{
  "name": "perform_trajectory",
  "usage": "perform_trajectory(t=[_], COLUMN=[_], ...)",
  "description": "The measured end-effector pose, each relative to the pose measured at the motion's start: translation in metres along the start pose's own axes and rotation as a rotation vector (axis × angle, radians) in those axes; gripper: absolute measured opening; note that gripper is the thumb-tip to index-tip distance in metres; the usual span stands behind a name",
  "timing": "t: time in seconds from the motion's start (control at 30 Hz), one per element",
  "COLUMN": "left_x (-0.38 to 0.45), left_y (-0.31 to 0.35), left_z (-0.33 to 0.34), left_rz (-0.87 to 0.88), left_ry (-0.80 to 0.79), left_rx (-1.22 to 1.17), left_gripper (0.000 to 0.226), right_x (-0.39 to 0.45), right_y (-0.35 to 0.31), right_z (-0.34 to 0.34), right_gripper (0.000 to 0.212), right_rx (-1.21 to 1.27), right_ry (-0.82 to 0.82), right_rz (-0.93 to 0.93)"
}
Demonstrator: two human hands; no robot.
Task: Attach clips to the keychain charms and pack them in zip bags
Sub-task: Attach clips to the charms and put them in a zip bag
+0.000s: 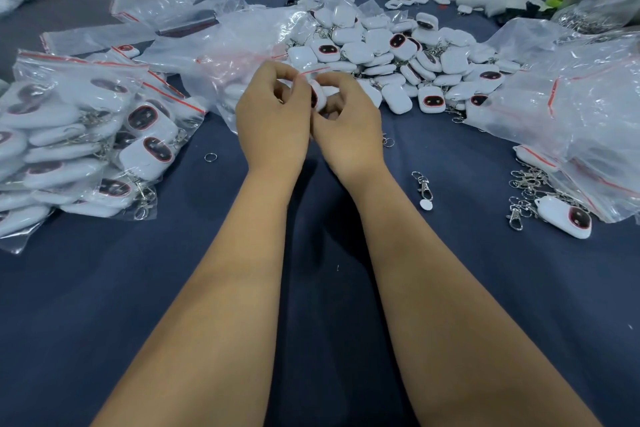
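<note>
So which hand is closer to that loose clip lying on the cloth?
Right. The right hand is above-left of the loose clip; the left hand lies farther left.

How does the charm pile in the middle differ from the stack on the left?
The middle pile is loose charms heaped bare on the cloth; the left stack is charms sealed in clear zip bags. The pile's charms lie at all angles, many face down; the stack's bags lie roughly flat and overlapping. Both hold white charms with dark, red-rimmed faces.
</note>
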State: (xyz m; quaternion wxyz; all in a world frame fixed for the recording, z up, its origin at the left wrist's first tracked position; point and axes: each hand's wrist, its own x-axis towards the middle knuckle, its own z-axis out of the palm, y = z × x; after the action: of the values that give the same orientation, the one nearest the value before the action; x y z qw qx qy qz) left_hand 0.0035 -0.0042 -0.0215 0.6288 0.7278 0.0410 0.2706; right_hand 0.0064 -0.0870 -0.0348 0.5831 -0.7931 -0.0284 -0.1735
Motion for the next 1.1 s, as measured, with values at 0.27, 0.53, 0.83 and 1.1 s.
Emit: perform_trajectory(t=[0.27, 0.53, 0.83, 1.1], left_x=[0.009, 0.014, 0.001, 0.007], left_y=[-0.006, -0.004, -0.002, -0.02], left_z=[-0.003, -0.009, -0.002, 0.001], left_rz=[-0.108, -0.076, 0.355, 0.042], left_ry=[0.137, 0.223, -0.043, 0.011], left_rx=[-0.126, -0.208, 0.131, 0.579], left_gripper=[0.02, 0.023, 0.015, 0.025], right_x=[0.003, 0.0, -0.001, 0.01], right_y=[0.003, -0.001, -0.01, 0.001], right_z=[0.001, 0.0, 0.004, -0.002], right_gripper=[0.012, 0.036, 0.026, 0.024], right_rx=[-0.129, -0.021, 0.228, 0.068], right_ry=[0.035, -0.059, -0.07, 0.171], right_rz=[-0.122, -0.053, -0.025, 0.125])
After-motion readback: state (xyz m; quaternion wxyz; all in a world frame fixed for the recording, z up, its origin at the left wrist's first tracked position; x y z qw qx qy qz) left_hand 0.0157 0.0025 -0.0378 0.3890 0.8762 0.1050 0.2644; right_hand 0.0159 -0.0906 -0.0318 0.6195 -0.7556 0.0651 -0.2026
